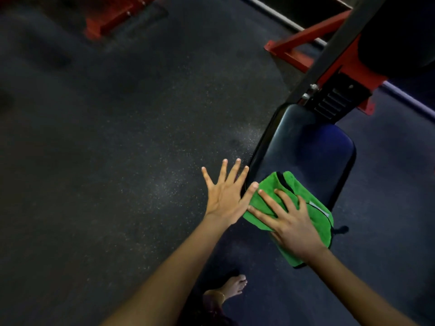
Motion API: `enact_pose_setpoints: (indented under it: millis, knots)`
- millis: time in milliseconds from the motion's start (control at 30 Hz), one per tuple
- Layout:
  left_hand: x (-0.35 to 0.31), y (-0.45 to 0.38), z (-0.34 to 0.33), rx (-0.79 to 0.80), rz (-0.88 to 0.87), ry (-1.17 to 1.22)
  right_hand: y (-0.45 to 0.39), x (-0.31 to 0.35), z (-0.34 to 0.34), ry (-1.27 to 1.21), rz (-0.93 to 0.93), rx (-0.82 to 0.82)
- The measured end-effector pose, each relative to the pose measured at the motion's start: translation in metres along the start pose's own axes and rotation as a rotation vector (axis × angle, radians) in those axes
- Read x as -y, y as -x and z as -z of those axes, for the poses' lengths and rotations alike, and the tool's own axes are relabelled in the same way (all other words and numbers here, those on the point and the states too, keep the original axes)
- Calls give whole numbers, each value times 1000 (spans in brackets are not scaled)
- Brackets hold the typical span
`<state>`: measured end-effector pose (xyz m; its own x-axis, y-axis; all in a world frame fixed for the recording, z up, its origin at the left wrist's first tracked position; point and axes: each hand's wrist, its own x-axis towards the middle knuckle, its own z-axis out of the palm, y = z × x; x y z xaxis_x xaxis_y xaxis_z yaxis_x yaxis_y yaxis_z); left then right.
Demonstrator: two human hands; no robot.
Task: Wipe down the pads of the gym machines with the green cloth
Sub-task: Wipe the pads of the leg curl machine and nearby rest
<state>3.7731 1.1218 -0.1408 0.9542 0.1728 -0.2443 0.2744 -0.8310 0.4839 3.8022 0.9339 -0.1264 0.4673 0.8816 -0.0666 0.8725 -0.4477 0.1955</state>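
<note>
Both forearms reached down from the camera toward a black seat pad (pixel 303 147), with the person's bare foot (pixel 235 284) on the speckled rubber floor (pixel 106 149) below them. Behind the pad rose the machine's red frame (pixel 306 41) and a dark slanted post (pixel 329 52).

On the pad's near end lay the green cloth (pixel 303 201), folded and draped over the front edge. The right hand (pixel 292 222) pressed it flat, fingers straight and spread, gripping nothing. The left hand (pixel 223 196) hovered just beside the pad's left edge, fingers splayed wide and empty, its thumb tip close to the cloth.

Most of the pad beyond the cloth looked not yet covered. Wiping it well would likely mean keeping the palm flat, pushing the cloth in overlapping strokes toward the far end, then running it along the rolled side edges.
</note>
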Motion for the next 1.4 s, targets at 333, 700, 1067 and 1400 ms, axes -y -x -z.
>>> enact_pose_setpoints:
  millis: [333,700,1067,1400]
  knots:
    - [-7,-3,7,73,158,156,-56,4,10,-120,-102,-78]
    - [-60,-20,-5,-39,480,431,-125,-73,-5,-272,-164,63]
    - [-74,-60,-23,-157,593,264,-150,-122,-29,-324,48,-9]
    - [-74,-65,-31,-301,578,242,-192,-167,-36,-259,-94,89]
